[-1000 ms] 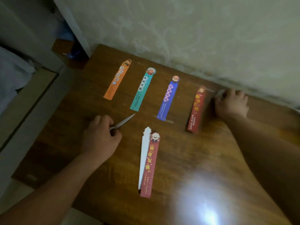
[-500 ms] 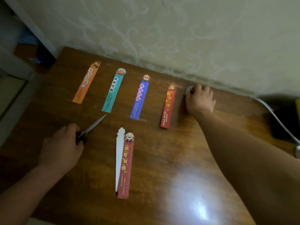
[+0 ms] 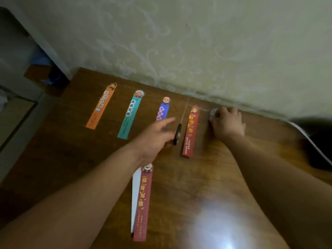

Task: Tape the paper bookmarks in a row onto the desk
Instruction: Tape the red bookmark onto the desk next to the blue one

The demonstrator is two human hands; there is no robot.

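My left hand [image 3: 154, 137] grips the scissors [image 3: 178, 133] by the black handle, forefinger stretched out, blades pointing at the wall. Just right of it lies the red bookmark [image 3: 190, 131]. Past that, my right hand [image 3: 227, 124] curls over the tape roll [image 3: 213, 112]. Left of my left hand are the blue bookmark [image 3: 164, 108], teal bookmark [image 3: 130, 115] and orange bookmark [image 3: 101, 106]. Nearer me, a dark red bookmark [image 3: 143, 203] overlaps a white bookmark [image 3: 135, 193]. The desk [image 3: 59, 159] is dark brown wood with a bright glare [image 3: 215, 223]. Behind it is pale scroll-patterned wallpaper [image 3: 197, 42]. A white cable [image 3: 313, 143] runs off on the far right.
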